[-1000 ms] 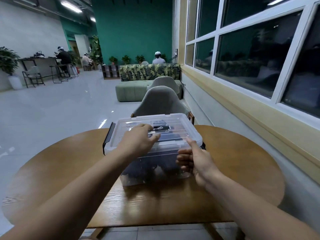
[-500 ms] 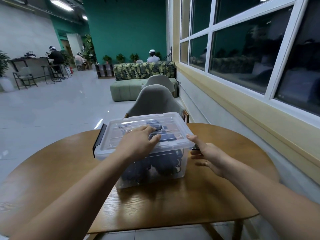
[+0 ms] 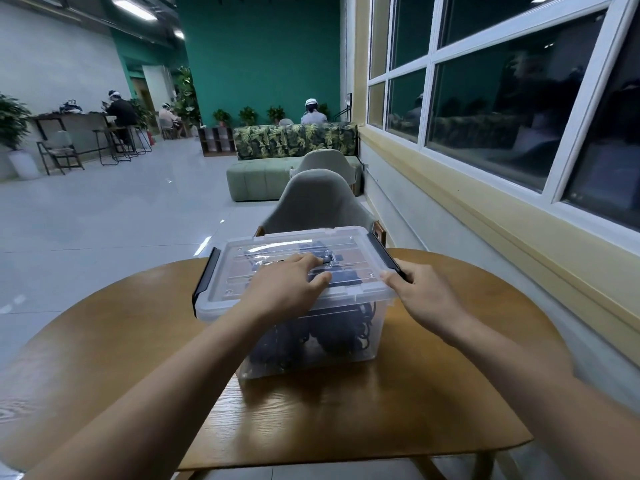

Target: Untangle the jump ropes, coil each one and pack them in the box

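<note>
**Fastening the lid over the packed ropes**

The left hand [image 3: 284,292] lies flat on the clear lid [image 3: 242,268]. Its fingers are straight and reach toward the lid's middle, pressing down and grasping nothing. The right hand [image 3: 426,299] sits at the lid's near right corner with its thumb resting on the rim. Its fingers drop over the side by the black right latch [image 3: 379,245] and are hidden, so I cannot tell whether they clasp the latch or only touch it.

The jump ropes [image 3: 332,337] are inside the box [image 3: 367,344], a dark coiled mass seen through the transparent wall beneath the lid. A matching left latch [image 3: 206,275] runs along the lid's left edge, and whether it is fastened is unclear. The box stands on a round wooden table [image 3: 104,341], with a grey chair [image 3: 315,199] beyond it.

The task looks nearly finished, and securing the lid is probably what remains. To do it well, the flat palm should seat the lid evenly so that no rope is caught under the rim. The right hand can then swing its latch down until it bites. After that the hands should trade roles for the left latch. Pressing near the centre should guard against the box sliding on the smooth wood.
</note>
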Demonstrator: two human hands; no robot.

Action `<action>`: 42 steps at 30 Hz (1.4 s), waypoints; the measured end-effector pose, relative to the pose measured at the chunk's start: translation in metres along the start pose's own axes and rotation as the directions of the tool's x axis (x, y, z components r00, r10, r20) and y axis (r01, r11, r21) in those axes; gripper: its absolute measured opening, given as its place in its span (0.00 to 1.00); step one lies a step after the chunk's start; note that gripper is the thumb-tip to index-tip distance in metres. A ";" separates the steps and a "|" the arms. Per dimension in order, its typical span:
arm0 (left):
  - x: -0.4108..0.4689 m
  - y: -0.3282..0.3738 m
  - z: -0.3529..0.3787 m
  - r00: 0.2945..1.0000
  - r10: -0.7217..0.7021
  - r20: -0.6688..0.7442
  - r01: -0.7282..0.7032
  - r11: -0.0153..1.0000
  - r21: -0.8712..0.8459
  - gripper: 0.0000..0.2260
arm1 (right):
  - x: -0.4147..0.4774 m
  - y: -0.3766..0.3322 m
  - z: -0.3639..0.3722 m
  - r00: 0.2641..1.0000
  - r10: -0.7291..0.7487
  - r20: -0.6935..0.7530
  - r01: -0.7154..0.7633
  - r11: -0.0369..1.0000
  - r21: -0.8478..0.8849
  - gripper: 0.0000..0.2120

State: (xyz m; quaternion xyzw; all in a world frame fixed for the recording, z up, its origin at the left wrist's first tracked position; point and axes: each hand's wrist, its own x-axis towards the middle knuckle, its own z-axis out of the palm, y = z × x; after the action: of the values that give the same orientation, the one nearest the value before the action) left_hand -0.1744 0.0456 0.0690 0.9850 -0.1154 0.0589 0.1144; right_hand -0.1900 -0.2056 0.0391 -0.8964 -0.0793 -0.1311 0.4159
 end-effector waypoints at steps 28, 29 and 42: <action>0.188 -0.134 -0.002 0.980 0.162 0.112 -0.150 0.983 -0.105 0.33 | 0.224 -0.012 0.076 0.891 -0.053 0.451 0.315 0.788 -0.529 0.42; 0.189 -0.136 0.000 0.980 0.163 0.114 -0.152 0.984 -0.097 0.33 | 0.226 -0.009 0.075 0.885 -0.047 0.462 0.317 0.788 -0.528 0.42; 0.178 -0.120 -0.013 0.986 0.053 0.157 -0.036 0.994 -0.105 0.32 | 0.228 -0.035 0.063 0.850 0.084 0.520 0.243 0.813 -0.529 0.39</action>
State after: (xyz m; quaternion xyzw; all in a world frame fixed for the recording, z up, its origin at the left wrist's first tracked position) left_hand 0.0249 0.1240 0.0810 0.9765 -0.1491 -0.0236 0.1538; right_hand 0.0287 -0.1273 0.0939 -0.9762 -0.1841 0.0804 0.0813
